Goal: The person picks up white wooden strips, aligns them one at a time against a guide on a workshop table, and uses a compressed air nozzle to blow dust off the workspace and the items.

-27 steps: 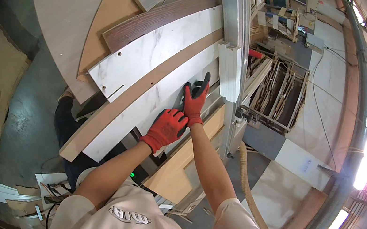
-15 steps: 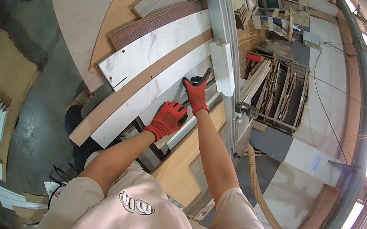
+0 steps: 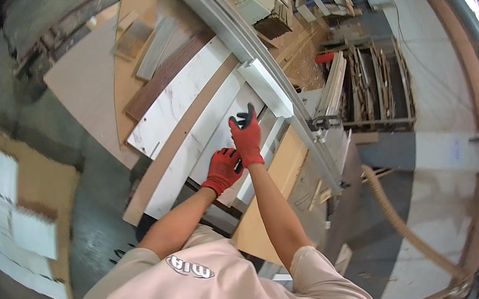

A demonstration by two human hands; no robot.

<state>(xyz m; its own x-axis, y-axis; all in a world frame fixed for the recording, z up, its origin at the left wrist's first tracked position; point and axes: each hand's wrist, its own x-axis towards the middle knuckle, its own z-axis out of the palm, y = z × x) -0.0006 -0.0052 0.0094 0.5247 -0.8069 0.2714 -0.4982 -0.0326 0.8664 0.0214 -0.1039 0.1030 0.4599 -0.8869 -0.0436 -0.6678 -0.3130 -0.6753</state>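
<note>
My left hand (image 3: 224, 170), in a red glove with black fingertips, lies low over a pale panel (image 3: 200, 169). Its fingers are curled, and whatever they may hold is hidden. Just beside it, touching or nearly touching, is my right hand (image 3: 246, 138) in a matching glove. The right thumb and fingers stand apart with nothing visible between them. Beyond the hands run a white marble-patterned strip (image 3: 209, 123), a brown strip (image 3: 188, 132) and a wider white marble-patterned board (image 3: 174, 106) with small holes.
A long metal rail (image 3: 231, 11) crosses to the right of the boards, with a white block (image 3: 268, 89) against it. A light wood panel (image 3: 287, 158) lies nearer me. A rack of offcuts (image 3: 375, 83) and a ribbed hose (image 3: 398, 218) are farther right. Stacked white pieces (image 3: 5, 178) sit left.
The view has turned, so the boards and rail now slant. My right hand has come back toward my left, and the two are now close together.
</note>
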